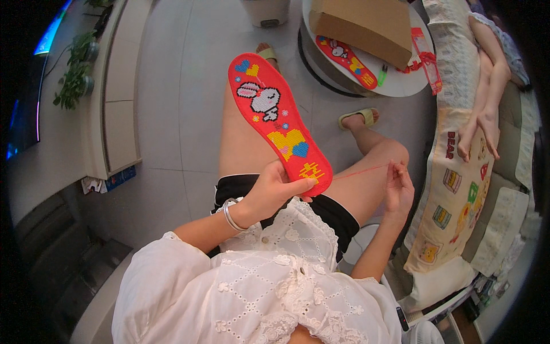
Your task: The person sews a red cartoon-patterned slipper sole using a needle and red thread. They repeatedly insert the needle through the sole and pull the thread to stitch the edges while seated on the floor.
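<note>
Our left hand (281,186) grasps the red insole (276,127) by its heel, the end nearer our right hand (399,186).
From that grip, thumb on top, the insole's long axis runs forward and leftward, toe end farthest. A red thread (366,170) stretches rightward from the heel edge to our right hand's pinched fingers, well apart from the insole; whether they hold anything else, we cannot tell.

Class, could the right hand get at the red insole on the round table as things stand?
Probably not without leaning: the round table stands beyond the right knee, and the right hand seems to hold the red thread. The insole there lies largely uncovered, though.
</note>
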Motion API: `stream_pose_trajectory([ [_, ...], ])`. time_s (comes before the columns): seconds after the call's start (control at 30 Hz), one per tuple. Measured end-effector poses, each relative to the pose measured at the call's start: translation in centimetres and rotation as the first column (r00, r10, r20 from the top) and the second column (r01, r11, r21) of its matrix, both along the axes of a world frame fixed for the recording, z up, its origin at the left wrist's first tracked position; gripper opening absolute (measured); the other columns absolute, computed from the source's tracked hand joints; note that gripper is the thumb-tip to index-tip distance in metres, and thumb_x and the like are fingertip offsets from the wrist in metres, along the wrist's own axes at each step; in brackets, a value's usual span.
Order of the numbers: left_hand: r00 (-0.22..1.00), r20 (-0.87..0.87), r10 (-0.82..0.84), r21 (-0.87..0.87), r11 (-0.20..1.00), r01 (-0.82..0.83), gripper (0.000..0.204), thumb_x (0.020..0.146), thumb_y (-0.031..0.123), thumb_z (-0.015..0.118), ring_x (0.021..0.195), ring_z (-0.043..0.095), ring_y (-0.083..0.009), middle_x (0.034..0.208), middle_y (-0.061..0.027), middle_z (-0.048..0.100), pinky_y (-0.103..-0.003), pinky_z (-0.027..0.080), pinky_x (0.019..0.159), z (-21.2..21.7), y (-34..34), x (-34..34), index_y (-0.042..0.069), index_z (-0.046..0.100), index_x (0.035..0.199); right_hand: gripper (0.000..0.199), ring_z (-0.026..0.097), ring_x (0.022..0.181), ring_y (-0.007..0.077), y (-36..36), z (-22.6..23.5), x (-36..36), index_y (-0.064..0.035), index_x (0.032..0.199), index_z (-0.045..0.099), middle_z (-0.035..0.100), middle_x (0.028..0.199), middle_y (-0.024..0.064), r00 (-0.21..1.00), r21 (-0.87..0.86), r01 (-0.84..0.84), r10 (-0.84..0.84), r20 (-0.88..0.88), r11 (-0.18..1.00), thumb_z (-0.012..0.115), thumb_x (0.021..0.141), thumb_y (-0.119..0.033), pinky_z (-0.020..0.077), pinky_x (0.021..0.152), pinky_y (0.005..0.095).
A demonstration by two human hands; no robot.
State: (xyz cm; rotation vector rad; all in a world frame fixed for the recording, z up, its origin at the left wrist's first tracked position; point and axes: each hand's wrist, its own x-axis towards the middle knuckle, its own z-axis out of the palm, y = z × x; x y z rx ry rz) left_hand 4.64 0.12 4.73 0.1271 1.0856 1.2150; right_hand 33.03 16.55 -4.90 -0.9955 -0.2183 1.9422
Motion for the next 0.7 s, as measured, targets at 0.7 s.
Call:
stream_pose_trajectory([
  [0.7, 0.999, -0.009, 0.037, -0.017, 0.999, -0.038, 0.027, 0.086, 0.006, 0.066, 0.082, 0.064, -0.0133, 0.100, -0.0087, 0.065, -0.026, 0.054, 0.065, -0.2, -0.2, -0.5, -0.003, 0.055, 0.109, 0.010, 0.054, 0.061, 0.0113, 0.6, 0.6, 0.6, -0.0028, 0.098, 0.051, 0.061, 0.080, 0.0090, 0.806, 0.348, 0.145, -0.315, 0.501, 0.926, 0.057, 0.094, -0.010, 0.0438, 0.051, 0.0188],
])
